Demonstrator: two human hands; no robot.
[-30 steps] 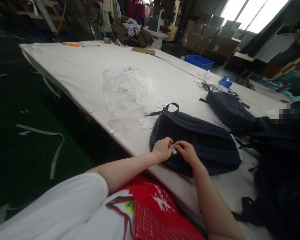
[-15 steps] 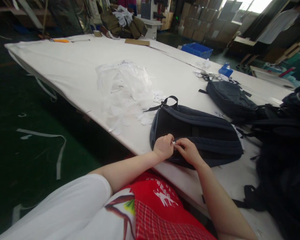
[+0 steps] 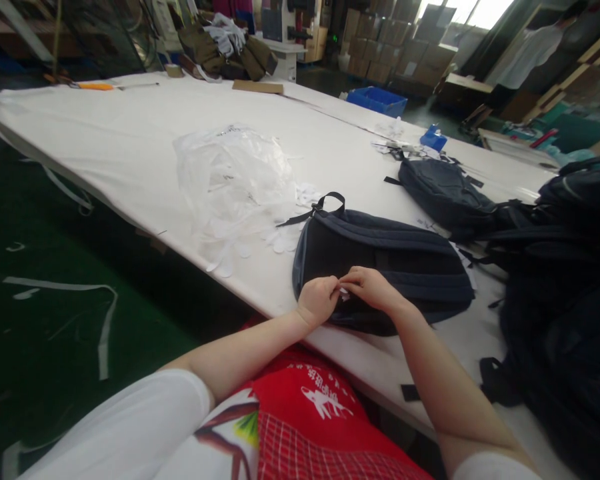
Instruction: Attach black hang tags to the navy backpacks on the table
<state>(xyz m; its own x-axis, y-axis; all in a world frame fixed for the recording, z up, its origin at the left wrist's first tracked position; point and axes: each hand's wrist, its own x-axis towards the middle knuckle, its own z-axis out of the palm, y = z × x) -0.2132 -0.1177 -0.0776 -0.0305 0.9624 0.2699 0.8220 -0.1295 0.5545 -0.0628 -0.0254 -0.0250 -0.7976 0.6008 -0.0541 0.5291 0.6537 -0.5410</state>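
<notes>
A dark navy backpack [image 3: 420, 263] lies on the white table, its straps facing up and a black loop at its left end. My left hand [image 3: 319, 299] is closed over the backpack's near left part. Beside it, my right hand [image 3: 366, 285] is pinched, its fingertips meeting those of my left hand. A small white piece [image 3: 345, 293] shows just under the right fingertips; both hands are at it, though its full shape is hidden by the fingers.
Clear plastic bag [image 3: 235, 177] with white pieces left of the backpack. More dark backpacks [image 3: 443, 190] lie at the right. Farther back are a blue crate [image 3: 377, 100], a small blue box [image 3: 433, 138] and an orange-handled tool [image 3: 96, 86]. A person stands far right.
The view has shifted, so the table and backpack appear farther left. My right hand has moved up over the fingertips of my left, and more of the white piece shows below them.
</notes>
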